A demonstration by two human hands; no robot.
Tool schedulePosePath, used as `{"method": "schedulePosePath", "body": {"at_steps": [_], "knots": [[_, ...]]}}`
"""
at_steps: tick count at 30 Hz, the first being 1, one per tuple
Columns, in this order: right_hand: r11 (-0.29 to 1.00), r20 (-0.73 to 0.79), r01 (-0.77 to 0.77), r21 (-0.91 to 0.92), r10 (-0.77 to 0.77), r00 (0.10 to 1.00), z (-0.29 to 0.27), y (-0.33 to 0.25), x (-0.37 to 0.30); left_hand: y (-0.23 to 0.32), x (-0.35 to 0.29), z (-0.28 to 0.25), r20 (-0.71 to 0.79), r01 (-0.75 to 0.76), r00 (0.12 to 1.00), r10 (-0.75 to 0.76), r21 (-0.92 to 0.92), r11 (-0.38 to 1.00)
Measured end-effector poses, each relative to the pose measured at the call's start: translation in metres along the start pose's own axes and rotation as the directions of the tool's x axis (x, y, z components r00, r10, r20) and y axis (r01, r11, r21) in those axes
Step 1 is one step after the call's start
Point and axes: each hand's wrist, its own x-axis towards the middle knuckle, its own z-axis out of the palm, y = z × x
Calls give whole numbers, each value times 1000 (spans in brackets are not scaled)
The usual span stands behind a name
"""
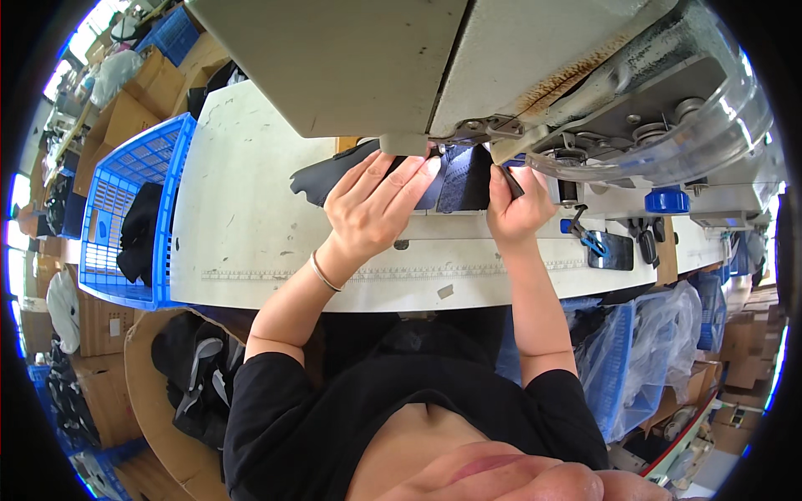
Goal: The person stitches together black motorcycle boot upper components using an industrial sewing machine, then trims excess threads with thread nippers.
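A dark fabric piece (pixel 332 179) lies on the white sewing machine table (pixel 251 217), under the machine head (pixel 368 67). My left hand (pixel 368 209) rests on it with fingers stretched forward and lying flat, the tips close to the lit needle area. To the right of those fingertips is a patterned dark blue fabric section (pixel 455 179). My right hand (pixel 520 209) is closed at that section's right side, thumb against fingers, around a narrow dark piece (pixel 511 181). Whether that piece is fabric or a tool, I cannot tell. The machine hides the needle and the fabric's far edge.
A blue plastic basket (pixel 138 288) holding black pieces stands at the table's left. On the right lie blue-handled snips (pixel 595 242), a phone (pixel 611 250) and black scissors (pixel 646 242). Below are a cardboard box (pixel 146 401) of dark items and a blue crate (pixel 608 376) with clear plastic.
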Motion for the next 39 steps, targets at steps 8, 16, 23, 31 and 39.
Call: {"method": "schedulePosePath", "body": {"at_steps": [8, 16, 23, 31, 39], "knots": [[999, -18, -9, 52, 10, 1000, 2, -1, 5, 0, 2, 1, -4, 21, 1000, -21, -21, 1000], [1000, -27, -13, 26, 14, 1000, 4, -5, 9, -1, 8, 1, -15, 43, 999, -44, -42, 998], [998, -22, -63, -15, 63, 998, 6, -8, 8, -8, 13, 0, 8, 50, 999, -50, -83, 995], [993, -6, -116, -14, 115, 993, 3, -18, 13, -19, 9, -1, 114, 102, 990, -87, -135, 986], [993, -1, -112, 30, 112, 994, 3, -18, 16, -50, 33, -36, 839, 887, 460, -291, -422, 187]]}}
